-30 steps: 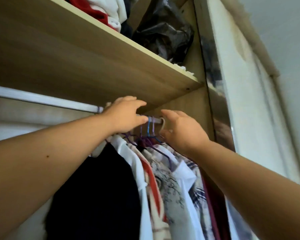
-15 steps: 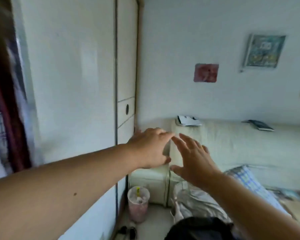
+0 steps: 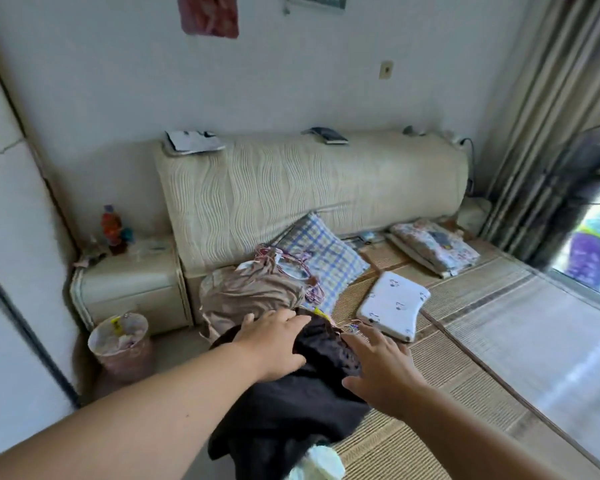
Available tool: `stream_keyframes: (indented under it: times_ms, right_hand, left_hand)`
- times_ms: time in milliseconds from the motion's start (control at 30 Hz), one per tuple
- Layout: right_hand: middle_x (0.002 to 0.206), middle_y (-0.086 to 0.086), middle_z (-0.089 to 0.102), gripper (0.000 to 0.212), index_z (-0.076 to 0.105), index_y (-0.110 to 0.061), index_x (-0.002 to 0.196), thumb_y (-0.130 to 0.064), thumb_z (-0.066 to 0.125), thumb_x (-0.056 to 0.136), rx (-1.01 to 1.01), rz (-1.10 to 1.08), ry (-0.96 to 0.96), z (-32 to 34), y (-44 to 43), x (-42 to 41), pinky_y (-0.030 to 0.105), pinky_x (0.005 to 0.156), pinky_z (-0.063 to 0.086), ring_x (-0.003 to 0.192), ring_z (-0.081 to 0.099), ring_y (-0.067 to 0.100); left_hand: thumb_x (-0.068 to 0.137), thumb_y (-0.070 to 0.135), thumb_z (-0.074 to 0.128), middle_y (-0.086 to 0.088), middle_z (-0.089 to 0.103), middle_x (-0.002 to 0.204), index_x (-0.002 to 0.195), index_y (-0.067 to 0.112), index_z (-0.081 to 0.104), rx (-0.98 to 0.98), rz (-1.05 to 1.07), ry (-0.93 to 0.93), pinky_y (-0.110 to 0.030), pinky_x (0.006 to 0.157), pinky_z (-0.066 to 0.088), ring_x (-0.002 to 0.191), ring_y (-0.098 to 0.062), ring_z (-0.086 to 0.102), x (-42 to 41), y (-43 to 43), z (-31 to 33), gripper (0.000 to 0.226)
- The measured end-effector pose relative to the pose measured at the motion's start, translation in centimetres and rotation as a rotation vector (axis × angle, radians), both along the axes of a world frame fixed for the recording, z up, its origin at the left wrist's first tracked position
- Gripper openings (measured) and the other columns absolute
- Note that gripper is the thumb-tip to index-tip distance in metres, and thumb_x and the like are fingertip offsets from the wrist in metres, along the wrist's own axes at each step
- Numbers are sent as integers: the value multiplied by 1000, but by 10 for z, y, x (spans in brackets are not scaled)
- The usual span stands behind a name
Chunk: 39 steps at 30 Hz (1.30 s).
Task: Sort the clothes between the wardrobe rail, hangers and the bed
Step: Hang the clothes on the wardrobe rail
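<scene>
A pile of clothes lies at the near left corner of the bed (image 3: 482,344). A black garment (image 3: 291,407) is on top at the front, and a brown-pink garment (image 3: 253,292) lies behind it. My left hand (image 3: 274,341) reaches over the black garment with its fingers stretched out, holding nothing. To its right, my right hand (image 3: 381,365) hovers with spread fingers above the same garment. The wardrobe door (image 3: 11,271) fills the left edge; the rail and hangers are out of view.
A checked pillow (image 3: 323,258) and a white board-like object (image 3: 392,303) lie on the woven bed mat. A padded headboard (image 3: 309,185) stands behind. A bedside cabinet (image 3: 132,282) and a pink waste bin (image 3: 122,344) stand left of the bed. Curtains and a window are at the right.
My view has swung from the wardrobe rail down to the bed. Both hands left the hangers and now reach over the black garment on the bed.
</scene>
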State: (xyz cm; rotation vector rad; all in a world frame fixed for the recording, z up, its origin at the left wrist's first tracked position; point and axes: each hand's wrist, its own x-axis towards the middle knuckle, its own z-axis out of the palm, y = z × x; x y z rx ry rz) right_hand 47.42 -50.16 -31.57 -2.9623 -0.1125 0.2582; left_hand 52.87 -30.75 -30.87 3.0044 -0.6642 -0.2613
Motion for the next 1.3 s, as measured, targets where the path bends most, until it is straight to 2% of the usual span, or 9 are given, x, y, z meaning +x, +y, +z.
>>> stream_keyframes:
  times_ms: [300, 500, 700, 967, 1100, 1300]
  right_hand:
    - [157, -2, 14, 68, 28, -39, 143, -43, 58, 82, 100, -273, 108, -60, -30, 71, 53, 111, 24, 140, 26, 24]
    - [151, -3, 28, 62, 33, -37, 141, -43, 59, 84, 261, -556, 164, -107, -24, 165, 48, 104, 41, 129, 44, 19]
    - [147, -5, 34, 66, 30, -34, 144, -43, 58, 84, 364, -785, 224, -153, -11, 221, 44, 103, 41, 127, 46, 18]
    - [146, -3, 33, 70, 27, -32, 146, -42, 59, 85, 419, -898, 315, -217, -43, 258, 41, 107, 38, 128, 44, 21]
    - [142, 1, 38, 72, 24, -30, 147, -40, 59, 85, 452, -909, 368, -280, -70, 291, 39, 104, 41, 126, 46, 23]
    - [140, 5, 46, 51, 38, -19, 139, -40, 48, 93, 498, -938, 349, -388, -104, 340, 39, 104, 38, 127, 45, 27]
  left_hand:
    - [85, 47, 52, 5, 22, 154, 147, 34, 21, 28, -122, 178, -49, 112, 20, 141, -18, 23, 115, -10, -73, 71]
    - [84, 47, 53, 7, 23, 154, 147, 35, 23, 79, -270, 259, -45, 113, 23, 142, -16, 23, 240, -4, -103, 70]
    - [81, 46, 54, 5, 29, 152, 145, 33, 28, 86, -384, 313, -43, 113, 27, 140, -15, 27, 335, -13, -139, 70]
    - [81, 48, 55, 5, 33, 150, 143, 35, 30, 63, -387, 465, -43, 110, 31, 138, -16, 31, 373, -64, -222, 68]
    - [83, 47, 54, 6, 30, 151, 144, 36, 30, 69, -375, 508, -43, 110, 30, 139, -16, 28, 385, -95, -283, 67]
    - [86, 45, 54, 6, 25, 153, 144, 36, 29, -1, -322, 528, -42, 113, 27, 142, -15, 22, 405, -128, -363, 64]
